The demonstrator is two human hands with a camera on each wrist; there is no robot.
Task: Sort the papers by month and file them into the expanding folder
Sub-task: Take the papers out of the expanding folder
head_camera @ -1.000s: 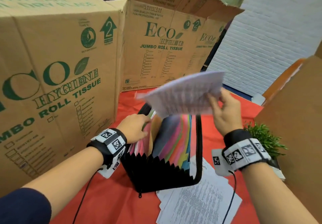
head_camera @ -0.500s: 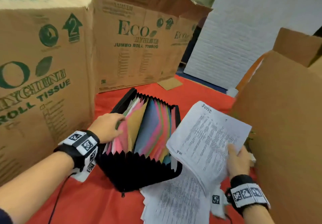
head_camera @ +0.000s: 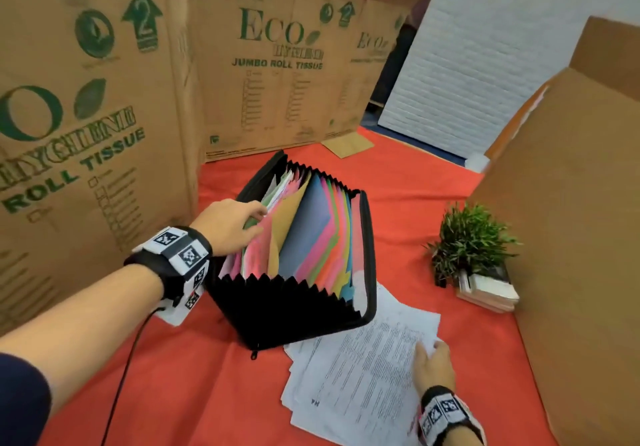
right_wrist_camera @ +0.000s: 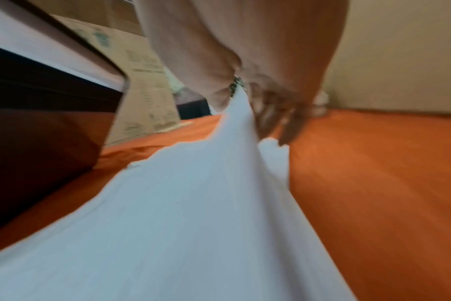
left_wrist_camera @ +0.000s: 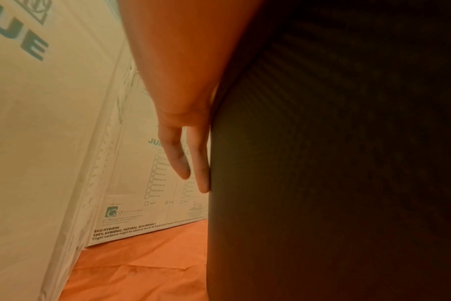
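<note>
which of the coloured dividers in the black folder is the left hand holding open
The left hand parts the pink divider at the left end of the black expanding folder, next to the tan one; the blue, green and orange dividers further right are untouched.

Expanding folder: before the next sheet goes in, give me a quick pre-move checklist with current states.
1. Expanding folder standing open, pockets fanned: ok.
2. Left hand holding a front pocket apart at the dividers: ok.
3. Right hand gripping a sheet from the paper pile: ok; the right wrist view shows paper pinched between thumb and fingers.
4. Single sheet only: cannot tell.
5. Month on that sheet read: cannot tell, print too small.
6. Potted plant apart from the pile: ok.
</note>
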